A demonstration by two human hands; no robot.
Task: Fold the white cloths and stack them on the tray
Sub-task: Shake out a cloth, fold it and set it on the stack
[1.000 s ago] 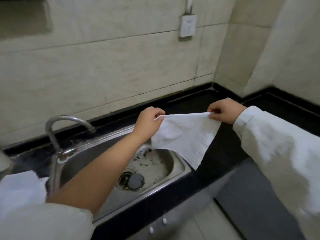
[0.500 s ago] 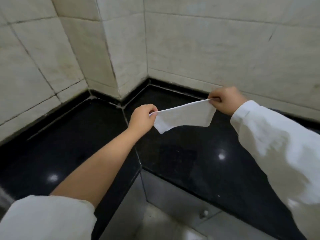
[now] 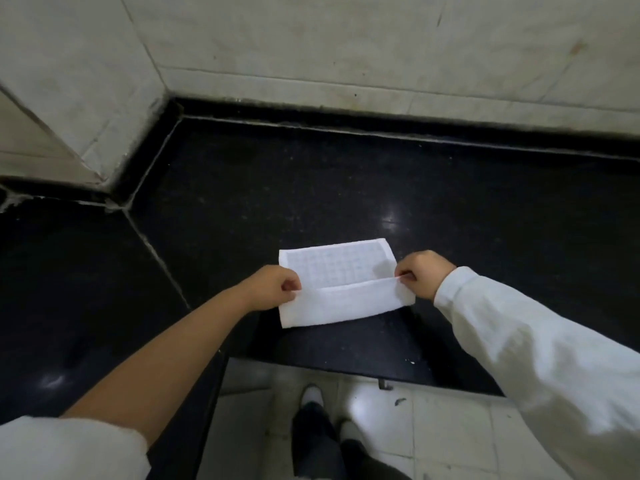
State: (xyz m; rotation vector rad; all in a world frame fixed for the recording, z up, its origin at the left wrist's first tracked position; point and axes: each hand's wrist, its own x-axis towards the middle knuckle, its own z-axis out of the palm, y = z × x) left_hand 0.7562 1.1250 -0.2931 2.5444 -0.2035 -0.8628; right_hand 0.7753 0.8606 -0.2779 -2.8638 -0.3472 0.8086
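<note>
A white cloth (image 3: pixel 341 289) lies on the black countertop (image 3: pixel 311 188) near its front edge, with its near part doubled over toward the wall. My left hand (image 3: pixel 273 287) pinches the left end of the folded-over edge. My right hand (image 3: pixel 420 273) pinches the right end of that same edge. The far half of the cloth rests flat on the stone. No tray is in view.
Tiled walls (image 3: pixel 346 46) close the counter at the back and left, forming a corner. The counter's front edge (image 3: pixel 346 365) runs just below the cloth. Below it are pale floor tiles and my shoes (image 3: pixel 311 396).
The cloth was held stretched in the air over the sink, then over the corner counter. Now it lies on the counter and its near part is folded over.
</note>
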